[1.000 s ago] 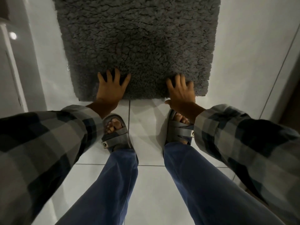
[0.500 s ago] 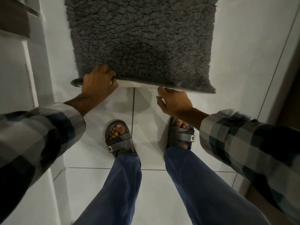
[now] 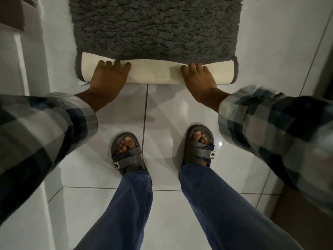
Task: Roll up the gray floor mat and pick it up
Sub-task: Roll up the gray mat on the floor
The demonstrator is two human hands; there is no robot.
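The gray shaggy floor mat (image 3: pixel 155 27) lies on the white tiled floor at the top of the head view. Its near edge is turned over onto the pile, so a band of cream backing (image 3: pixel 155 72) faces up as the start of a roll. My left hand (image 3: pixel 108 76) presses on the left part of that fold, fingers spread over its top. My right hand (image 3: pixel 198 76) presses on the right part in the same way. Both palms rest on the backing; the fingertips reach the gray pile.
My two feet in gray sandals (image 3: pixel 126 152) (image 3: pixel 198 147) stand on the glossy white tiles (image 3: pixel 162 109) just behind the roll. A white wall or door frame (image 3: pixel 27 60) runs along the left. A dark edge (image 3: pixel 324 51) borders the right side.
The mat's near edge, flat a second ago and then lifted by both hands, is now folded over with its cream backing up. Both hands moved forward onto the fold.
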